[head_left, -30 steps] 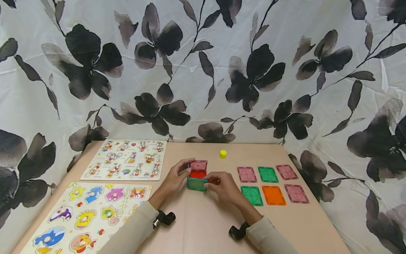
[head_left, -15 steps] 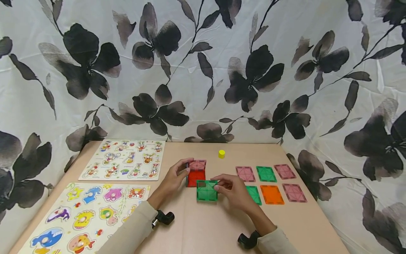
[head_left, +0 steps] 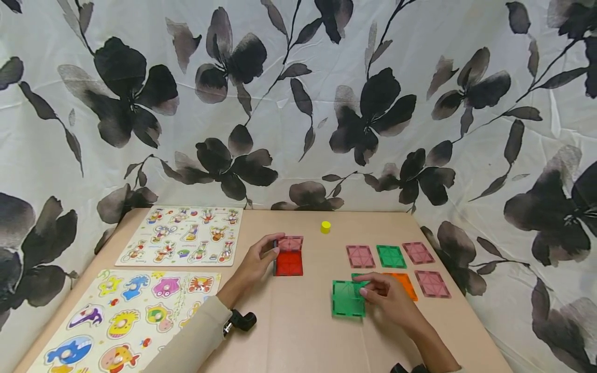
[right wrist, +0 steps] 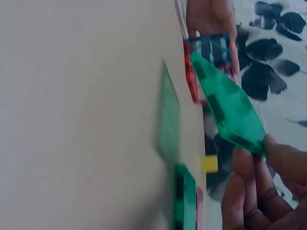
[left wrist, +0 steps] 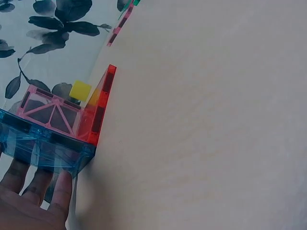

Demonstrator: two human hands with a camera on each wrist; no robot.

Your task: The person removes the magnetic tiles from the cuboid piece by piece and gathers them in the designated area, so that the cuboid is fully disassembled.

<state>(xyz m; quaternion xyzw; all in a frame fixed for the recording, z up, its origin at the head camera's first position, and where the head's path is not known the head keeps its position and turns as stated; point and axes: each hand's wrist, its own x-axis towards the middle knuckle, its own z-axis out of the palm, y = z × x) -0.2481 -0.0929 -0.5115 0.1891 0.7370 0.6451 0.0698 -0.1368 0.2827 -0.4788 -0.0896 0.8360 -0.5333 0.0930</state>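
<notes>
In the head view my right hand (head_left: pixel 389 298) pinches a translucent green magnetic tile (head_left: pixel 348 299) by its right edge. The tile is raised and tilted above the table, its shadow showing in the right wrist view. My left hand (head_left: pixel 254 264) rests against a small structure of joined tiles, fingers lying along the outer face of an upright blue tile (left wrist: pixel 48 148). Joined to the blue one are a red tile (head_left: pixel 289 264) and a pink tile (head_left: pixel 290 243) behind it. The blue tile shows only edge-on from the head.
Pink tiles (head_left: pixel 360 257), another green tile (head_left: pixel 391 256) and an orange tile (head_left: pixel 408 285) lie in rows at the right. A yellow cylinder (head_left: pixel 325 227) stands at the back. Two picture puzzle boards (head_left: pixel 179 235) (head_left: pixel 123 318) lie at the left.
My right hand has drawn the green tile away from the front of the structure, to the right and nearer me, uncovering the red tile. My left hand stays in place.
</notes>
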